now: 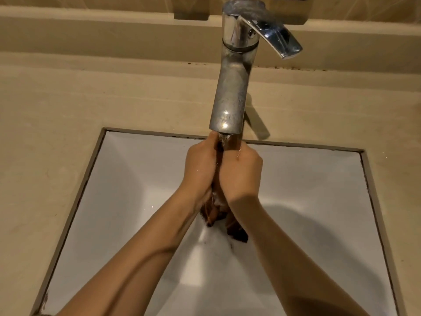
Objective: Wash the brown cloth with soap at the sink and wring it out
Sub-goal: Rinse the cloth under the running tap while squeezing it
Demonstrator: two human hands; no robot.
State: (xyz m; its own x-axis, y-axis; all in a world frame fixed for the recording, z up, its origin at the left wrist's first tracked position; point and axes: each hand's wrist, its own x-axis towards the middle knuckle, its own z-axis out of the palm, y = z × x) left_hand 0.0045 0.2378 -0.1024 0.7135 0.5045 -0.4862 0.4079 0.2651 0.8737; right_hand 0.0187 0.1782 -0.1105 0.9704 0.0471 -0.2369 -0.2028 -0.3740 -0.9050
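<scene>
The brown cloth (215, 215) is bunched between my two hands above the white sink (127, 179), its wet lower end hanging down below my wrists. My left hand (200, 167) and my right hand (241, 172) are pressed together, fingers curled round the cloth, right under the spout of the chrome tap (230, 94). A thin stream of water runs from the spout onto the top of the cloth between my thumbs. A little white foam shows at the cloth near my wrists.
The tap's lever handle (273, 35) points to the right. A beige counter (57, 115) surrounds the square basin, with a raised ledge (114, 30) behind it. A dark object stands at the top right on the ledge.
</scene>
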